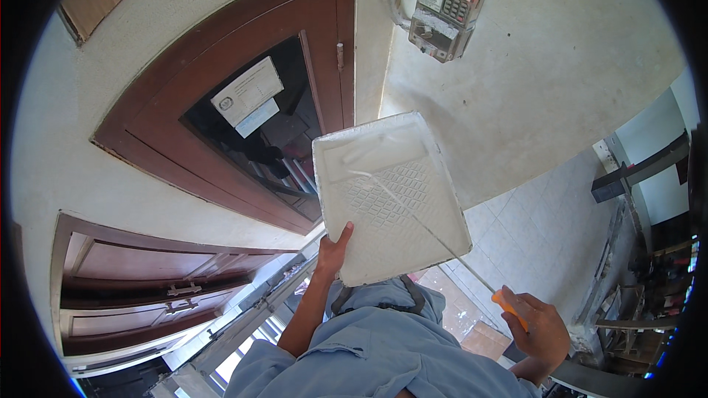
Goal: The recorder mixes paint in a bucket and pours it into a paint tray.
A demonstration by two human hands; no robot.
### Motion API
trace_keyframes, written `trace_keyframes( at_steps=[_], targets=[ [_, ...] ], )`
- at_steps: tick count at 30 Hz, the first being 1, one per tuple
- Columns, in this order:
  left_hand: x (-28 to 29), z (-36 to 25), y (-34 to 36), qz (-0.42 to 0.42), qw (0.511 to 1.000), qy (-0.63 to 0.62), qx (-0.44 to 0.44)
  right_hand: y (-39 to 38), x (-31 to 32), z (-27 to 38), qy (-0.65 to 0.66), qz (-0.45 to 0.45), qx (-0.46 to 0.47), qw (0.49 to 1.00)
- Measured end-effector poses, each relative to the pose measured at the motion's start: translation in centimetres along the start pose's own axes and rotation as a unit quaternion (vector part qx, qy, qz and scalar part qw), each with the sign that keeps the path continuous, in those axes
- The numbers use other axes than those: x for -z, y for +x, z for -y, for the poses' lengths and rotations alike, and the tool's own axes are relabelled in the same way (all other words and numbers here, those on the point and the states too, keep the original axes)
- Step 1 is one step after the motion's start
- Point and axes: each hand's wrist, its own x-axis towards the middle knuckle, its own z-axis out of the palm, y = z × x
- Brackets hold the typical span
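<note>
Two hands are up in front of a pale wall. Nearest is the person's blue-grey shirt (383, 346) at the bottom of the view. The left hand (333, 250) reaches up with the forearm raised and grips the near-left edge of a white paint tray (391, 199), thumb on the inner face, fingers hidden behind the rim. The tray is held up off everything, its inner side facing the camera; its long axis runs from the near edge by the hand up and away toward the wall, with the ribbed slope in the middle and the smooth deep end at the far top. The right hand (542, 332) sits lower right, closed round the orange handle (510, 309) of a thin metal rod (413, 214). The rod runs diagonally from that handle up-left across the tray face, its tip near the upper-left of the ribbed part. Behind, a dark brown wooden window frame (243, 103) takes the left side, an electricity meter box (446, 7) hangs on the wall (560, 81) above, and a tiled floor (538, 228) shows right.
</note>
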Motion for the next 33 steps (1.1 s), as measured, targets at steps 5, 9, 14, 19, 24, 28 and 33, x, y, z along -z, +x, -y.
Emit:
trace_keyframes(
  at_steps=[5, 9, 14, 19, 24, 28, 33],
  targets=[
    [0.2, -0.2, -0.2, -0.001, 1.0, -0.014, -0.021, -1.9, 1.8, -1.2, 0.033, 0.015, 0.002, 0.999],
    [0.3, 0.0, -0.2, 0.001, 0.999, -0.01, -0.038, -2.1, 1.7, -1.8, 0.059, 0.009, -0.014, 0.998],
    [0.2, 0.8, 0.0, -0.035, 0.995, 0.019, -0.088, -0.7, -0.7, -0.3, 0.042, -0.012, 0.004, 0.999],
    [-0.3, -0.7, -0.9, -0.03, 0.997, 0.024, -0.074, -2.7, 0.6, -0.8, 0.038, -0.036, -0.031, 0.998],
    [-0.4, -0.1, -0.9, -0.055, 0.994, 0.047, -0.076, -0.5, -1.1, 0.1, 0.042, -0.03, 0.002, 0.999],
    [-0.4, 0.1, -0.5, -0.041, 0.996, 0.025, -0.076, -2.1, -0.7, -0.9, 0.052, -0.023, -0.046, 0.997],
    [-0.4, -1.2, -1.2, -0.023, 0.998, 0.028, -0.048, -2.5, -0.4, -0.7, 0.054, -0.042, -0.082, 0.994]
  ],
)
